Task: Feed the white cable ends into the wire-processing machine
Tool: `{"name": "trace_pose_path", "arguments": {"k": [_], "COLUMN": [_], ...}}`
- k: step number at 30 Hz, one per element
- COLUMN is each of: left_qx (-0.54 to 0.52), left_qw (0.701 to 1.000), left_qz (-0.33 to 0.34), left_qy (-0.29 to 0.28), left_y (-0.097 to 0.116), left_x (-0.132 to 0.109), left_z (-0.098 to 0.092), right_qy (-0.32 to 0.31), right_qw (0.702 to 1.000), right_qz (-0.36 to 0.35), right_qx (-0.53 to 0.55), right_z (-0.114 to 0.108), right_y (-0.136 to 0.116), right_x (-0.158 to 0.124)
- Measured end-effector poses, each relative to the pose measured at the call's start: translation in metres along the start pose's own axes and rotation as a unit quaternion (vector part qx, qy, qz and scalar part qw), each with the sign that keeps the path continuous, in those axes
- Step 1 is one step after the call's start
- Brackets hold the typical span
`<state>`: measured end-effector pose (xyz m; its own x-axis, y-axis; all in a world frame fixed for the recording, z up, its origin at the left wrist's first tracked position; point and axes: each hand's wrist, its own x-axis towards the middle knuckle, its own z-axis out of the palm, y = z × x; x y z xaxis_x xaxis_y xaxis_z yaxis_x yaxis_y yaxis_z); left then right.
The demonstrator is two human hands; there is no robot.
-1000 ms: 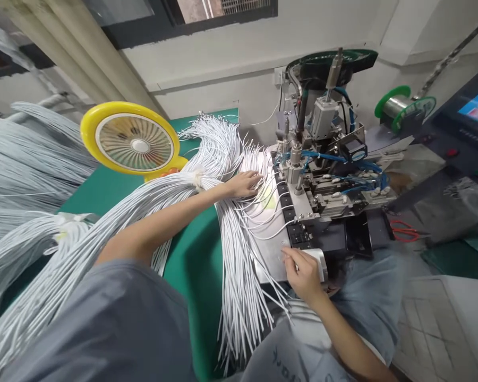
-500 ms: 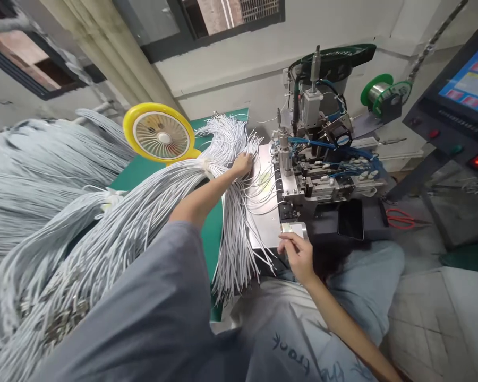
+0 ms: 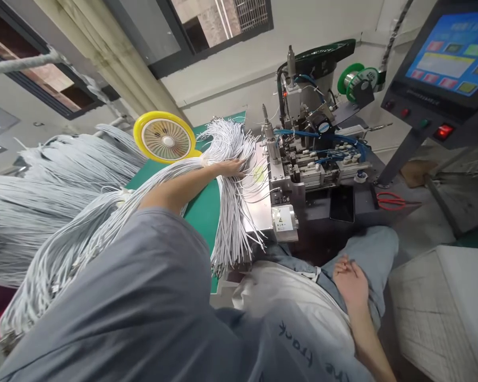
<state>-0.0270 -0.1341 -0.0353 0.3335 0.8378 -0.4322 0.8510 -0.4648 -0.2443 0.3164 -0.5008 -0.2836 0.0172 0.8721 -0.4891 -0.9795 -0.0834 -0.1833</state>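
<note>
Nearest, right hand [image 3: 351,281] over trouser leg [image 3: 382,252], palm turned up, fingers loosely half-curled, nothing seen in it; contact with the leg hard to tell. Open gap between it and the labelled housing [image 3: 284,220] at the machine's front corner, so room to move there. Table's front edge next: loose ends of the white cable bundle [image 3: 235,223] hang past the edge of green mat [image 3: 201,212], some fanned over metal plate [image 3: 263,211]. Plate's long side butts against the machine; plate mostly crossed by single strands, tight for the fingers. Left hand [image 3: 231,167] lies back-up on the bundle where it meets the plate, just beyond the tie [image 3: 204,159], fingers low and partly spread, touching cables; grip or mere rest, cannot tell. Right of the plate, black phone [image 3: 341,204] near bench edge, red-handled scissors [image 3: 392,200] beside it. Farther, terminal machine [image 3: 302,154] fills the middle, yellow fan [image 3: 167,139] left of it behind the bundle, green wire spool [image 3: 351,82] and touchscreen [image 3: 448,58] right, window [image 3: 227,24] at the back wall.
</note>
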Motion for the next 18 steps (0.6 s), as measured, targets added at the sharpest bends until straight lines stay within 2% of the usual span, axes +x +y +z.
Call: {"name": "trace_pose_path", "arguments": {"k": [3,9,12,18], "left_qx": [0.024,0.064,0.068,0.056], "left_qw": [1.0,0.997,0.996,0.991], "left_qz": [-0.003,-0.014,-0.013,-0.009], "left_qy": [0.008,0.032,0.047,0.119], "left_y": [0.006,0.013,0.013,0.011], "left_x": [-0.002,-0.004,-0.001,0.011], "left_z": [0.0,0.0,0.001,0.01], "right_qy": [0.007,-0.006,0.004,0.043], "right_qw": [1.0,1.0,1.0,0.999], "right_qz": [-0.008,0.005,0.009,0.022], "right_qx": [0.002,-0.009,-0.001,-0.012], "right_z": [0.004,-0.012,-0.013,-0.008], "right_y": [0.008,0.02,0.024,0.035], "right_x": [0.002,0.0,0.002,0.01]}}
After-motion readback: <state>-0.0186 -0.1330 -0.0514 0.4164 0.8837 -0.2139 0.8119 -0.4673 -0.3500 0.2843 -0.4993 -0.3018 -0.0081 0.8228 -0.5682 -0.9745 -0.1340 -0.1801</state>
